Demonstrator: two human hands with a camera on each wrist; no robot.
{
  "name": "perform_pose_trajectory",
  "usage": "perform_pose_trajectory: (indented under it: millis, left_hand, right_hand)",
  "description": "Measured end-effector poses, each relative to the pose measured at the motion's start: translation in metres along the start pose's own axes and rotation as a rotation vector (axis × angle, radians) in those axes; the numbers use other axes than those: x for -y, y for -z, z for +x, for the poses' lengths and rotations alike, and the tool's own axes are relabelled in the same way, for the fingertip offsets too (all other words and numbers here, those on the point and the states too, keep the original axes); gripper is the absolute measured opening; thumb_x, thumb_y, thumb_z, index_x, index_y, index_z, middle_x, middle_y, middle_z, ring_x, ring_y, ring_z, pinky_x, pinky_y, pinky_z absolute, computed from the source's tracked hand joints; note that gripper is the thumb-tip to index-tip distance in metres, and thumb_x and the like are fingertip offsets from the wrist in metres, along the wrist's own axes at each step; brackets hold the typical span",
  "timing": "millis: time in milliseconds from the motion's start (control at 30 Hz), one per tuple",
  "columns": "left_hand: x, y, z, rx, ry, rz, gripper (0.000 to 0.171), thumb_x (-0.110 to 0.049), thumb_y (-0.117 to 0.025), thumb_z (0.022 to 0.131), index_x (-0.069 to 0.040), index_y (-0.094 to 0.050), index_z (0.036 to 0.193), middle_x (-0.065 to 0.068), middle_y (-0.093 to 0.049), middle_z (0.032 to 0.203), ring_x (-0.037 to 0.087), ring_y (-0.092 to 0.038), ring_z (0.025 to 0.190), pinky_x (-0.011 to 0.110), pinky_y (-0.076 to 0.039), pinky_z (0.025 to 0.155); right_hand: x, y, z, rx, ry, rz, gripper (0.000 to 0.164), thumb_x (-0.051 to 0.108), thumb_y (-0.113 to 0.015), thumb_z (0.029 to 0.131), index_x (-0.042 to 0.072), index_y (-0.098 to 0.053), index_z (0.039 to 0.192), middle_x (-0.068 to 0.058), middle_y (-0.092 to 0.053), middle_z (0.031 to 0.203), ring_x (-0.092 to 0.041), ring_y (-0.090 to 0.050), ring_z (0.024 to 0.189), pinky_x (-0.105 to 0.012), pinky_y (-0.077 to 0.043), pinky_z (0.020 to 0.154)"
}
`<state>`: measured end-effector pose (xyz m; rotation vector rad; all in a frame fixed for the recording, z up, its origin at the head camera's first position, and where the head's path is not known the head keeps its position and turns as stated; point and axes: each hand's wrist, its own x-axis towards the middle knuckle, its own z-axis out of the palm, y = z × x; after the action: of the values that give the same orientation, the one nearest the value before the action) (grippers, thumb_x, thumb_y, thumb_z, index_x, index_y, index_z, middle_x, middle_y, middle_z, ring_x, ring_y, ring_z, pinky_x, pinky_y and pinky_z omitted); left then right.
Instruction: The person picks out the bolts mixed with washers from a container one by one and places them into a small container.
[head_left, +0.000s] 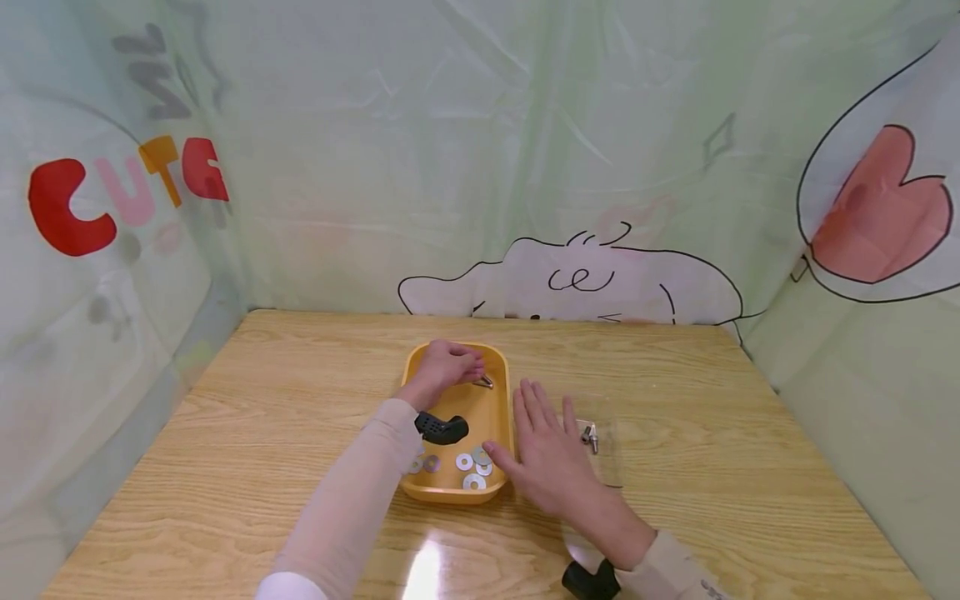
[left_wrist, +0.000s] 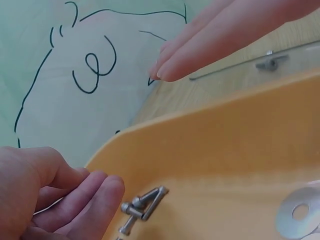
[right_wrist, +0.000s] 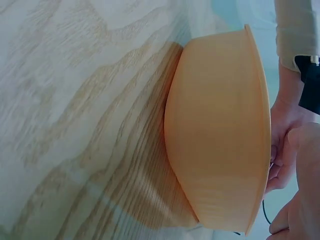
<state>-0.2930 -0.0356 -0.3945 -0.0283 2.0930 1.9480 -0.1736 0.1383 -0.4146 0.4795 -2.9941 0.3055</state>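
Inside the far end of a yellow tray [head_left: 483, 417] is my left hand [head_left: 447, 364], its fingers bent and the thumb close to the index finger. In the left wrist view several metal bolts [left_wrist: 145, 203] lie on the tray floor just beyond those fingertips. I cannot tell whether a bolt is pinched between them. My right hand [head_left: 551, 458] is spread with straight fingers along the tray's right side, the thumb reaching over the rim. Several flat washers [head_left: 474, 482] lie at the tray's near end.
To the right, partly behind my right hand, a clear flat container [head_left: 611, 467] sits on the wooden table [head_left: 705, 433] with a few bolts [head_left: 594, 438] in it. Black wrist devices [head_left: 442, 429] are worn on both arms. Printed curtains stand behind and at both sides.
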Motion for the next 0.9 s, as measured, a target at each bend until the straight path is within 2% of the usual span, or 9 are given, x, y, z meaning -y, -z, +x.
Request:
perform_pose_trajectory:
  millis: [200,333,533,900]
  left_hand:
    - [0.003,0.006,0.0,-0.055,0.028,0.026,0.03,-0.008,-0.055,0.101,0.01,-0.062,0.123,0.028,-0.067,0.119,0.034,-0.069,0.109,0.041,-0.055,0.099]
    - [0.007,0.01,0.0,-0.067,0.039,0.046,0.03,-0.009,-0.054,0.101,0.011,-0.062,0.123,0.027,-0.068,0.118,0.034,-0.07,0.109,0.043,-0.055,0.1]
    - [0.011,0.01,0.001,-0.093,0.065,0.087,0.031,-0.012,-0.057,0.101,0.011,-0.062,0.121,0.025,-0.07,0.114,0.031,-0.071,0.105,0.037,-0.057,0.095]
    - [0.017,0.007,0.001,-0.098,0.063,0.194,0.027,-0.013,-0.058,0.1,0.008,-0.068,0.115,0.02,-0.073,0.107,0.027,-0.073,0.097,0.034,-0.06,0.091]
  right_hand:
    - [0.005,-0.002,0.0,0.001,0.022,-0.009,0.089,0.065,-0.036,0.098,-0.003,-0.024,0.154,-0.019,-0.016,0.164,-0.034,-0.013,0.154,-0.064,-0.005,0.124]
    - [0.007,-0.005,0.0,0.004,0.03,-0.005,0.088,0.063,-0.04,0.098,-0.004,-0.026,0.154,-0.019,-0.017,0.164,-0.034,-0.013,0.154,-0.063,-0.005,0.124]
    - [0.012,-0.008,-0.002,0.025,0.04,-0.015,0.087,0.063,-0.04,0.099,-0.004,-0.026,0.153,-0.019,-0.016,0.164,-0.034,-0.013,0.154,-0.063,-0.005,0.124]
    - [0.015,-0.011,-0.002,0.031,0.011,-0.077,0.089,0.064,-0.04,0.098,-0.004,-0.026,0.154,-0.018,-0.016,0.165,-0.032,-0.011,0.155,-0.062,-0.005,0.124]
